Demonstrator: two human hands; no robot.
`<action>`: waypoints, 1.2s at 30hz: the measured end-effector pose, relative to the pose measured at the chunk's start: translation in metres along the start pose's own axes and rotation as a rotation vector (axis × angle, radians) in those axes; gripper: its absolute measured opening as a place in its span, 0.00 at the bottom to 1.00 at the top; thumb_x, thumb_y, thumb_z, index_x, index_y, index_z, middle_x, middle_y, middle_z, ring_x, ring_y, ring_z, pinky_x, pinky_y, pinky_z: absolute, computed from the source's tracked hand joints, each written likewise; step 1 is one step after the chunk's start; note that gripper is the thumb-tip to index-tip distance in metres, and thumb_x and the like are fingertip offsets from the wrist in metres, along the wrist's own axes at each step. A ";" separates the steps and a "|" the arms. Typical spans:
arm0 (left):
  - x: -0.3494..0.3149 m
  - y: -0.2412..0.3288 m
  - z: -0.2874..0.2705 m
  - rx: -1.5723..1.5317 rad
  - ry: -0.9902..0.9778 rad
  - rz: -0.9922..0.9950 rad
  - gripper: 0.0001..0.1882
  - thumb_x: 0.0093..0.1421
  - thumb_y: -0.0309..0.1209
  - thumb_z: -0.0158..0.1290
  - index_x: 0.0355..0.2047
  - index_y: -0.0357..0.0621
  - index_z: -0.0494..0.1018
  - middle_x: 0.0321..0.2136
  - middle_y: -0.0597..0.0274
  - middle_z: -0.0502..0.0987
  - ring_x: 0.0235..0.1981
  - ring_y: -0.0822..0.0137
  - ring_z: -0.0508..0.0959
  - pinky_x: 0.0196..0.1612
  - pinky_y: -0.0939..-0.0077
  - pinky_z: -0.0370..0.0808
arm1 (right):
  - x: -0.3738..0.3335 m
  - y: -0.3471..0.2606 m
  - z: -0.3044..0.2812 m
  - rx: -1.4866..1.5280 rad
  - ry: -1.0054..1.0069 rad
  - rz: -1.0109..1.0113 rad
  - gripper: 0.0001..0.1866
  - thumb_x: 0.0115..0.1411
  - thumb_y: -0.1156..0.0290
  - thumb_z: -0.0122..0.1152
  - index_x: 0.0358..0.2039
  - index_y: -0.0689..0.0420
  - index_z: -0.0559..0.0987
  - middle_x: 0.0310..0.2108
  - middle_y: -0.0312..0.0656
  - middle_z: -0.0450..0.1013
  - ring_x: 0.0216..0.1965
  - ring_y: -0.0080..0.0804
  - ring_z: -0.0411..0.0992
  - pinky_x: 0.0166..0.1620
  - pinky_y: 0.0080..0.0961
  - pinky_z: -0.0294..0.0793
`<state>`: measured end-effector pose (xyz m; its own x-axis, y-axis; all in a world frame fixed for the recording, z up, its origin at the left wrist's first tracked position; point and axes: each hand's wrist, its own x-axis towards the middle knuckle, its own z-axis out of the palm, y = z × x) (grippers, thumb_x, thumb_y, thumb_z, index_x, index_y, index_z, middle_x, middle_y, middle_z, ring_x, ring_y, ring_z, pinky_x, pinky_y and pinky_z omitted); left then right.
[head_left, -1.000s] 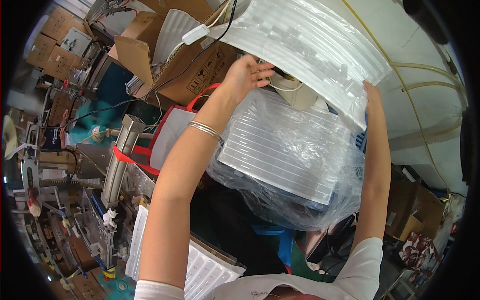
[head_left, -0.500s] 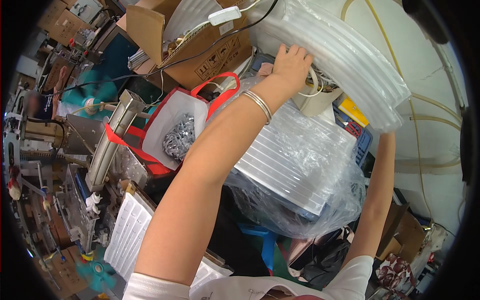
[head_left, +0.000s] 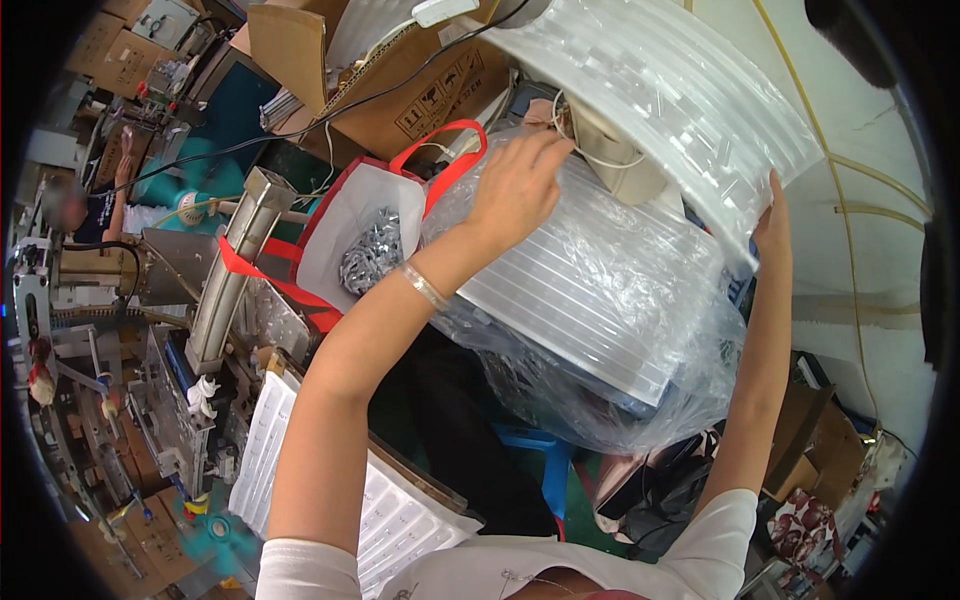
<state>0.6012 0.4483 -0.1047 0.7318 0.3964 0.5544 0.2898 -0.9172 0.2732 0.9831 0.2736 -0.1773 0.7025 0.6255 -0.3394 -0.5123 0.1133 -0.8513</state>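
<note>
My right hand [head_left: 770, 222] grips the near right edge of a ribbed, translucent plastic tray bundle [head_left: 690, 85], held tilted at the upper right; some of its fingers are hidden behind the bundle. My left hand [head_left: 520, 190] is empty, its fingers stretched out and slightly bent. It hovers over or rests on a second stack of ribbed trays [head_left: 580, 300], loosely covered in clear film; contact cannot be made out. A beige container [head_left: 612, 165] with a white cord stands between this stack and the raised bundle.
Left of the stack, a red-handled white bag [head_left: 335, 225] holds shiny metal pieces. Behind it stands an open cardboard box [head_left: 425, 100] with a black cable across it. White trays [head_left: 400, 520] lie near my body. A blue stool [head_left: 550, 465] and machinery [head_left: 180, 400] are lower down.
My left hand has come away from the raised bundle, moving left and nearer. My right hand has risen slightly, and the bundle has tilted, showing more of its ribbed face.
</note>
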 end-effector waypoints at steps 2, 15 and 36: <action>-0.028 -0.005 -0.003 -0.094 -0.035 -0.128 0.20 0.47 0.23 0.51 0.43 0.45 0.68 0.39 0.57 0.73 0.39 0.57 0.73 0.38 0.63 0.70 | -0.011 -0.008 -0.003 -0.062 0.122 0.103 0.30 0.57 0.55 0.55 0.55 0.59 0.64 0.50 0.44 0.66 0.51 0.33 0.65 0.52 0.27 0.63; -0.204 -0.103 0.035 -0.152 -0.578 -0.910 0.23 0.50 0.34 0.48 0.48 0.42 0.68 0.41 0.43 0.74 0.43 0.48 0.74 0.48 0.62 0.69 | -0.231 0.120 -0.011 -0.357 -0.021 0.153 0.15 0.56 0.60 0.54 0.39 0.56 0.74 0.28 0.34 0.72 0.31 0.22 0.72 0.32 0.16 0.70; -0.170 -0.075 0.048 -0.026 -0.494 -0.673 0.23 0.55 0.26 0.48 0.52 0.51 0.62 0.42 0.44 0.71 0.40 0.45 0.74 0.43 0.55 0.71 | -0.172 0.146 -0.056 -1.583 0.091 -0.489 0.03 0.52 0.71 0.58 0.28 0.54 0.77 0.31 0.44 0.72 0.34 0.44 0.71 0.37 0.36 0.69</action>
<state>0.4850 0.4476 -0.2569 0.5953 0.7911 -0.1404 0.7521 -0.4872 0.4439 0.8147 0.1392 -0.2658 0.6890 0.7188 0.0929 0.6881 -0.6086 -0.3951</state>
